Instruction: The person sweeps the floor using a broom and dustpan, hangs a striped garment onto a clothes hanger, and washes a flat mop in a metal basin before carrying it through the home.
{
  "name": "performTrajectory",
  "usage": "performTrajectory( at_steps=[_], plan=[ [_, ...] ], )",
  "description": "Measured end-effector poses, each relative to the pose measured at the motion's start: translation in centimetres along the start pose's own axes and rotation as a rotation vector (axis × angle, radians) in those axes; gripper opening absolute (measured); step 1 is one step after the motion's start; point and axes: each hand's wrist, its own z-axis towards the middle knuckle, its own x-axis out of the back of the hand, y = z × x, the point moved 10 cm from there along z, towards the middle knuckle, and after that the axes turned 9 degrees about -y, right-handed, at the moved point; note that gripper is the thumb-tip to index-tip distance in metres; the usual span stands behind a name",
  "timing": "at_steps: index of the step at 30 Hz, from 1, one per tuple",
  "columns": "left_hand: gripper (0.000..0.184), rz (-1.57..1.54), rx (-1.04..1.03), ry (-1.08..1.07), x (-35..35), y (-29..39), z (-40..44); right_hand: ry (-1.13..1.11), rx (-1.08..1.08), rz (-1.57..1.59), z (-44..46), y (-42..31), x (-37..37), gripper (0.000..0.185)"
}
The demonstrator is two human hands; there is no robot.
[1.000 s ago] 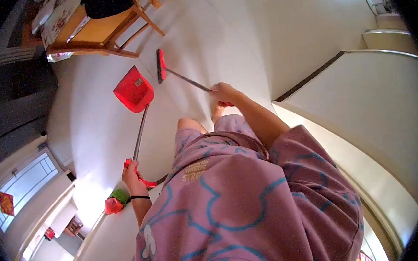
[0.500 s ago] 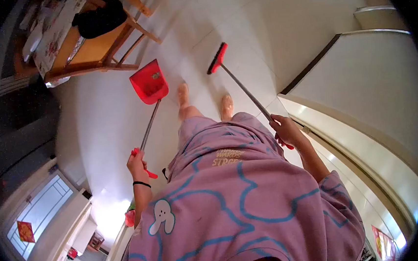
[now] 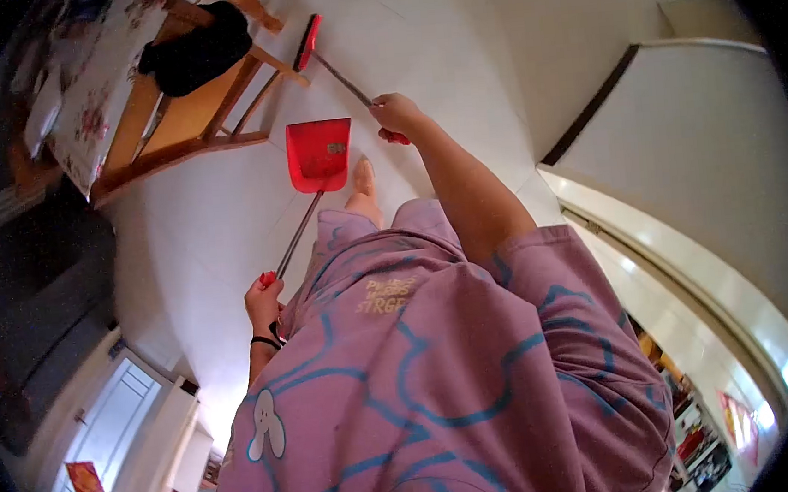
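My left hand (image 3: 263, 298), with a black band at the wrist, is closed round the red grip of the dustpan's grey pole. The red dustpan (image 3: 319, 157) lies on the floor ahead of my foot, its open edge facing away, with a small label on it. My right hand (image 3: 397, 118) is stretched forward and wrapped round the red-ended handle of the broom. The red broom head (image 3: 308, 42) with dark bristles is at the floor beside the wooden chair's leg.
A wooden chair (image 3: 182, 115) with a black cloth (image 3: 198, 53) stands at the upper left, by a table with a flowered cover (image 3: 97, 94). A white panel (image 3: 680, 122) with a dark base edge is on the right. A door (image 3: 109, 444) shows at lower left.
The broom has swung from the right to the upper left, beside the chair, as my right hand reached forward. The dustpan has shifted right in view. The chair appears nearer.
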Motion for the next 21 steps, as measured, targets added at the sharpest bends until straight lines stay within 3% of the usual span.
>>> performTrajectory(
  at_steps=[2, 3, 5, 12, 21],
  plan=[
    [0.033, 0.03, -0.015, -0.013, 1.2, 0.9, 1.8, -0.001, -0.156, -0.143, -0.5, 1.4, 0.8, 0.03],
    [0.033, 0.054, -0.021, -0.041, 1.6, 1.6, 2.5, -0.042, -0.098, -0.211, 0.5, 4.0, 1.3, 0.03],
    [0.033, 0.206, -0.037, -0.062, 2.3, 3.4, 3.4, 0.023, -0.057, 0.062, -3.4, 7.9, 2.7, 0.03],
    [0.031, 0.483, -0.092, -0.109, 1.0, 9.4, 5.8, 0.198, -0.193, 0.245, -18.8, 21.3, 4.9, 0.045],
    [0.027, 0.703, -0.287, -0.181, -5.2, 14.8, 8.5, 0.331, -0.301, 0.386, -34.1, 23.9, 5.6, 0.044]
  ],
)
